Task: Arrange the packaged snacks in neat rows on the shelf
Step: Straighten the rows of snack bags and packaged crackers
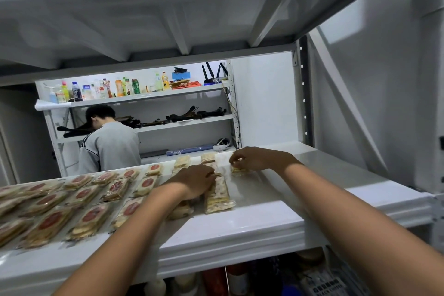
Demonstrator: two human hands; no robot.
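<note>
Clear-wrapped snack packs lie on a white shelf [276, 209]. Several packs with red round labels [92, 215] fill its left half in slanted rows. Pale packs without red labels form a row [219, 196] running from front to back near the middle. My left hand [194, 181] lies on the packs just left of that row, fingers curled over them. My right hand [257, 158] pinches a single pale pack [239, 170] lying to the right of the row, near the shelf's back edge.
The upper shelf [216, 19] hangs low overhead, and a white upright [427, 103] stands at the right. Beyond the shelf a person in a grey top [110, 144] faces another rack with bottles [108, 90]. Bottles and boxes sit on the level below [240, 279].
</note>
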